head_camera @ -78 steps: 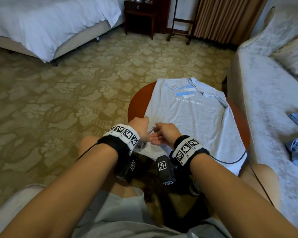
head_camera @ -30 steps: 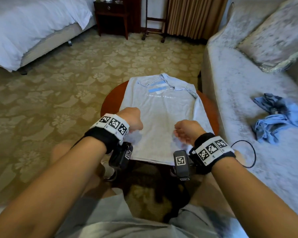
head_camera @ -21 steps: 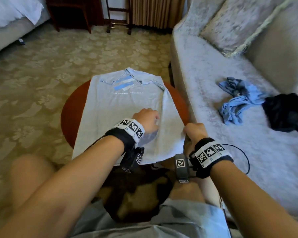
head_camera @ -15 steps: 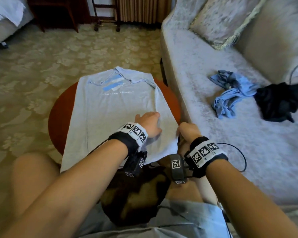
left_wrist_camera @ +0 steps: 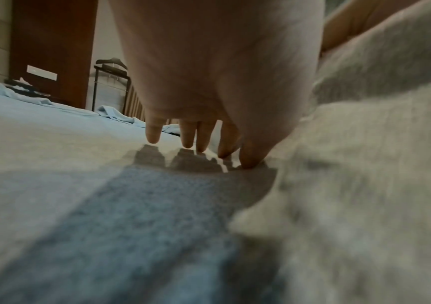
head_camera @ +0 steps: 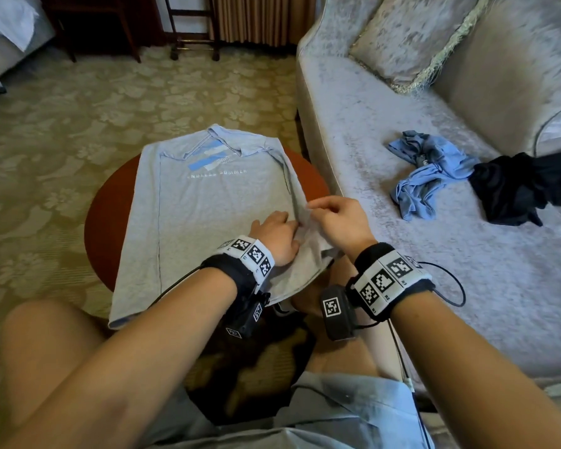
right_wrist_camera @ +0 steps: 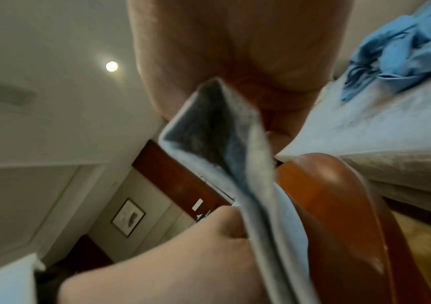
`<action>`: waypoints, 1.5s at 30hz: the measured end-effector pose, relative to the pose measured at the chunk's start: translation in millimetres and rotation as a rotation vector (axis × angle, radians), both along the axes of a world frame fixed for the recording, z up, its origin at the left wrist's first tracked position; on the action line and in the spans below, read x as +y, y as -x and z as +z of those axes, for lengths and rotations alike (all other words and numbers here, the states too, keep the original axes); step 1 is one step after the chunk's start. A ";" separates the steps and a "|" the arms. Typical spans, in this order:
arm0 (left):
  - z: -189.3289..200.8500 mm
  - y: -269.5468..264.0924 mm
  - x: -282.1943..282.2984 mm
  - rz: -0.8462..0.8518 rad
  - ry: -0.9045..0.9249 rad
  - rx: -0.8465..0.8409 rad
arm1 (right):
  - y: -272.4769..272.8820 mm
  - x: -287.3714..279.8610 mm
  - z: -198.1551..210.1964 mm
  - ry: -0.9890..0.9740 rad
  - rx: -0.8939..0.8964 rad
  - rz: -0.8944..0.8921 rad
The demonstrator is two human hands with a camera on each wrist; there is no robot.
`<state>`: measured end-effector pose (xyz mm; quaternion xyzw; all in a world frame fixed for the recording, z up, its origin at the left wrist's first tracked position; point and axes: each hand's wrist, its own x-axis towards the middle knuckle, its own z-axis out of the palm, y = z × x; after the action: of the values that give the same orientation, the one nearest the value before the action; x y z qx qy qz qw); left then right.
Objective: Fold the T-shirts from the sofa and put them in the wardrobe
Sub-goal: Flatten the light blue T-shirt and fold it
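A grey T-shirt with a blue print lies face up on the round wooden table. My left hand presses flat on its lower right part, fingers straight and fingertips on the cloth. Right beside it, my right hand pinches the shirt's right side edge and holds it lifted off the table as a doubled fold. On the sofa to the right lie a crumpled blue T-shirt and a black garment. The wardrobe is not in view.
The table edge stands close against the sofa front. A cushion leans on the sofa back. A dark side table and a wooden rack stand on the patterned carpet beyond. My knees are under the table's near edge.
Both hands moved from the hem to the shirt's right side. The right hand took hold of the right edge and lifted it. The head view swung right towards the sofa.
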<state>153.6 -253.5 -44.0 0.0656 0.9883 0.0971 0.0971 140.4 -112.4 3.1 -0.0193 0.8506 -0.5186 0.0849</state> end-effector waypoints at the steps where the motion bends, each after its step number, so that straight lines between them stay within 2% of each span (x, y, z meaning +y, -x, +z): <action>1: 2.2 -1.7 0.6 0.000 0.006 0.006 | -1.5 -3.7 1.0 -0.014 0.008 0.066; 4: 3.3 -3.9 -5.3 0.059 0.023 0.041 | -7.0 -12.4 1.6 -0.118 -0.038 0.209; 5: 4.8 -5.7 -8.6 0.100 -0.032 0.072 | -8.3 -13.7 1.1 -0.149 -0.051 0.235; 6: 5.1 -6.5 -12.0 0.179 -0.165 0.108 | -9.1 -14.4 0.3 -0.168 -0.064 0.253; 8: 5.6 -7.8 -16.9 0.466 -0.615 0.102 | -10.1 -14.7 -2.1 -0.165 -0.102 0.279; 10: 10.9 -10.4 -16.0 0.766 -1.083 -0.109 | -11.2 -14.8 -5.3 -0.154 -0.136 0.295; 11: 13.4 -10.6 -15.9 0.844 -1.222 -0.242 | -11.9 -15.3 -6.6 -0.146 -0.150 0.303; 13: 14.3 -8.4 -15.6 0.837 -1.320 -0.461 | -13.3 -17.0 -9.0 -0.123 -0.173 0.334; 16: 10.9 -5.1 -11.2 0.757 -1.328 -0.604 | -15.3 -16.7 -10.2 -0.101 -0.225 0.412; 18: 7.3 -6.0 -7.2 0.762 -1.304 -0.567 | -14.8 -13.1 -10.4 -0.083 -0.268 0.413; 20: 3.2 -7.4 -3.9 0.767 -1.324 -0.540 | -12.0 -7.4 -12.8 -0.068 -0.262 0.300; 23: 1.8 -11.4 -0.3 0.768 -1.384 -0.604 | -3.7 1.5 -21.0 -0.129 -0.183 0.057; 26: 1.8 -15.1 -0.3 0.776 -1.373 -0.637 | 0.0 5.4 -26.7 -0.190 -0.282 -0.061; 31: 4.8 -21.2 0.1 0.711 -1.289 -0.743 | -9.2 3.7 -22.2 -0.140 -0.600 0.000; 34: 8.2 -26.5 4.8 0.686 -1.252 -0.814 | -11.2 5.3 -21.2 -0.079 -0.673 0.016; 38: 9.7 -31.0 9.3 0.659 -1.245 -0.843 | -14.6 8.4 -24.4 -0.117 -0.630 0.024; 41: 17.9 -35.4 5.4 0.609 -1.144 -0.886 | -16.6 11.2 -29.9 -0.168 -0.609 0.043; 45: 34.4 -31.7 -16.6 0.587 -0.911 -0.738 | -13.3 13.5 -31.9 -0.277 -0.510 0.060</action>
<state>185.3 -270.1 -9.6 -0.2098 0.7270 0.5448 0.3616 153.7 -98.9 -28.8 0.0985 0.8636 -0.3828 0.3130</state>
